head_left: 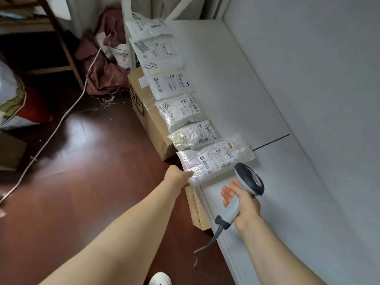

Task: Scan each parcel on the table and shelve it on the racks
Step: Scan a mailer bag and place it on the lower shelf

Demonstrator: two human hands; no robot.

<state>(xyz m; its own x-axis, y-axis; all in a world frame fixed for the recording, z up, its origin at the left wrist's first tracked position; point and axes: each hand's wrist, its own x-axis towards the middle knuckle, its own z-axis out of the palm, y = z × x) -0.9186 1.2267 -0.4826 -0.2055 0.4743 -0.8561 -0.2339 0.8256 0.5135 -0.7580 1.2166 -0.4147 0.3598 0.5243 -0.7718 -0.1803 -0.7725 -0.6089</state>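
1. Parcels (178, 112) lie six in a row along the left edge of the white table (267, 89), running from 11 o'clock down to the middle of your view.
2. A cardboard box (148, 120) stands on the floor at 10 o'clock, against the table.
3. The nearest parcel (213, 159) overhangs the edge. Your left hand (177, 175) pinches its near corner.
4. At 5 o'clock, your right hand (244, 204) holds the scanner (246, 179) by its handle, fingers loosely curled.
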